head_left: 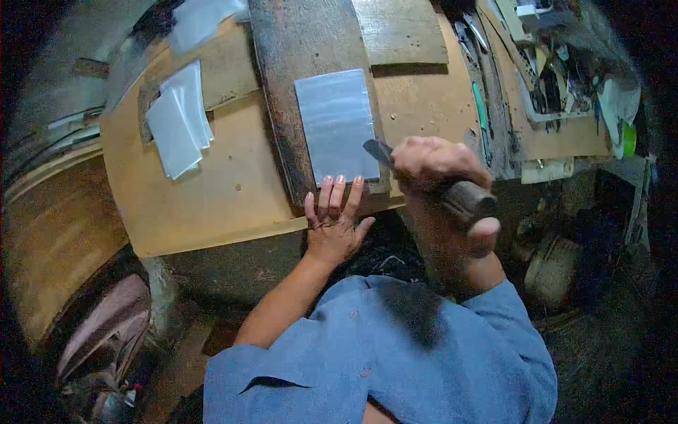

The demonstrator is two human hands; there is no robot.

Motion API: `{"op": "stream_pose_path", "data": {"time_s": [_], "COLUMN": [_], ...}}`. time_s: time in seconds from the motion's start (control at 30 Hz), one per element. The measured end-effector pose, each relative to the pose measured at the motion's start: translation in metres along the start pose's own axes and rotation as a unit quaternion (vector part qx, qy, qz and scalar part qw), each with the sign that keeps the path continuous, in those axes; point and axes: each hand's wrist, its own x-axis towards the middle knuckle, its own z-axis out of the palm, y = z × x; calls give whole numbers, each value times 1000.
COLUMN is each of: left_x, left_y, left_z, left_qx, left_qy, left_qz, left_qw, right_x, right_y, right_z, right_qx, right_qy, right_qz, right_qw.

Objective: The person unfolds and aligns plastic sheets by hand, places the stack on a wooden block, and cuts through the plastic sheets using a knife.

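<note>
A pale, shiny rectangular sheet (336, 124) lies flat on a dark, worn wooden board (300, 39). My left hand (335, 219) rests with its fingers spread, the fingertips pressing on the sheet's near edge. My right hand (441, 173) is wrapped round the thick, round handle of a knife-like tool (379, 151). Its dark, flat blade points left, by the sheet's lower right edge; whether it touches the sheet I cannot tell. Motion slightly blurs the right hand.
On the left of the tan tabletop (198, 205) lies a fanned stack of similar pale sheets (176, 124). Another pale sheet (201, 21) lies at the far left. A flat wooden board (402, 35) sits at the back right. Beyond it stands a tray (558, 113) of mixed tools.
</note>
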Motion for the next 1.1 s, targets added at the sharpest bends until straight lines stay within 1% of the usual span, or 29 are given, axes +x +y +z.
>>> {"op": "stream_pose_path", "data": {"time_s": [0.07, 0.13, 0.17, 0.23, 0.3, 0.37, 0.47, 0.53, 0.57, 0.67, 0.7, 0.8, 0.87, 0.93, 0.97, 1.07, 1.1], "left_x": [-1, -2, -2, -3, -2, -2, -3, -3, -3, -2, -2, -2, -2, -1, -1, -2, -2], "left_y": [-2, -3, -3, -3, -3, -4, -4, -4, -5, -6, -6, -7, -7, -8, -7, -6, -7], "left_z": [1, 5, 6, 6, 6, 5, 7, 9, 9, 9, 9, 11, 9, 7, 6, 9, 8], "left_qx": [-4, -7, -10, -13, -15, -16, -5, -3, 2, -14, -14, -3, -10, -23, -38, -33, -31], "left_qy": [4, 9, 12, 16, 22, 12, 9, 18, 25, 26, 26, 30, 22, 16, 10, 26, 28], "left_qz": [0, -3, -3, -5, -7, -2, -3, -1, 1, 3, 2, -1, 5, 1, -1, -6, -8], "left_qw": [1000, 1000, 1000, 1000, 1000, 1000, 1000, 1000, 1000, 1000, 1000, 1000, 1000, 1000, 999, 999, 999], "right_x": [8, 11, 10, 12, 22, 33, 48, 52, 58, 76, 79, 86, 91, 93, 93, 101, 101], "right_y": [-4, -5, -5, -4, 1, 3, 4, 20, 21, 27, 32, 25, 18, 22, 28, 47, 45], "right_z": [4, 3, 5, 8, 10, 11, 14, 8, 4, -2, 0, 5, 7, 12, 19, 21, 22], "right_qx": [61, 57, 19, -21, 70, 116, 43, 145, 138, 120, 161, 167, 98, 64, 75, 141, 119], "right_qy": [7, -30, 15, 60, 38, 26, 15, 43, -1, -100, -75, -31, -70, -91, -47, -29, -45], "right_qz": [0, -20, 23, 67, 8, -20, 53, 32, -24, -106, -83, -45, -74, -88, -41, -68, -85], "right_qw": [998, 998, 999, 996, 997, 993, 998, 988, 990, 982, 981, 984, 990, 990, 995, 987, 988]}}
